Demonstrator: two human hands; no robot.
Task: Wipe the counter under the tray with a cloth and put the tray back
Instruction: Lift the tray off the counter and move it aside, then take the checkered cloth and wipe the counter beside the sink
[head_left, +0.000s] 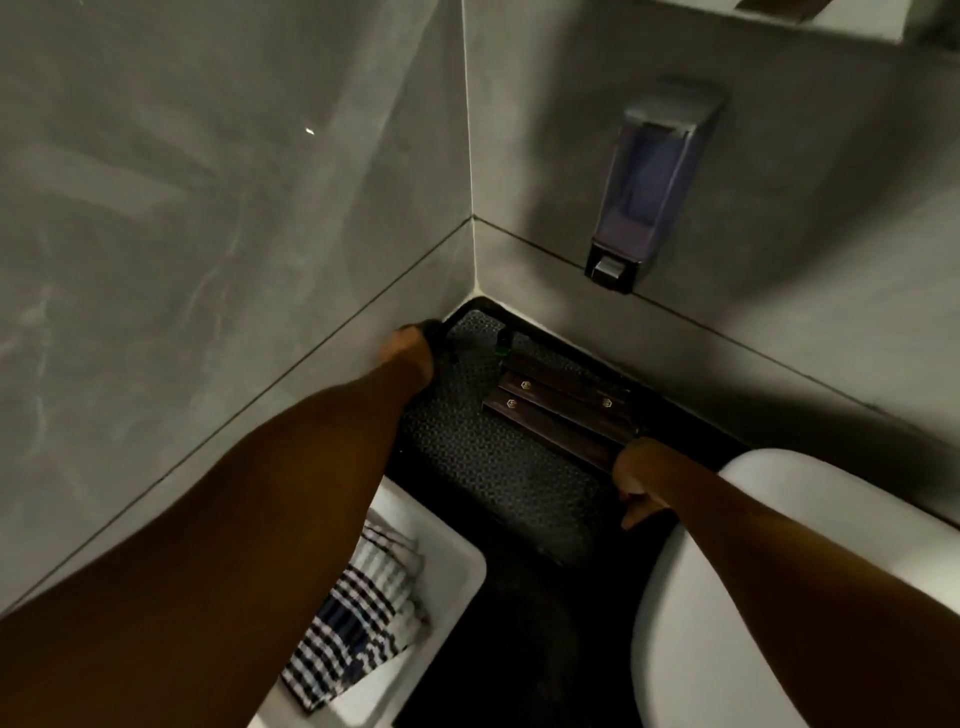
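A black tray (483, 467) with a textured mat sits in the corner of the dark counter, against both grey walls. On it lie dark brown flat packets (561, 410) and a small dark bottle (503, 343). My left hand (415, 345) grips the tray's far left rim by the wall. My right hand (641, 478) holds the tray's right edge, next to the white basin. A checked black-and-white cloth (358, 613) lies in a white container (452, 566) at the lower left, partly hidden under my left forearm.
A white basin (779, 571) fills the lower right, close beside the tray. A soap dispenser (644, 192) hangs on the back wall above the tray. Grey tiled walls close in the corner on the left and behind. Dark counter (519, 649) shows between container and basin.
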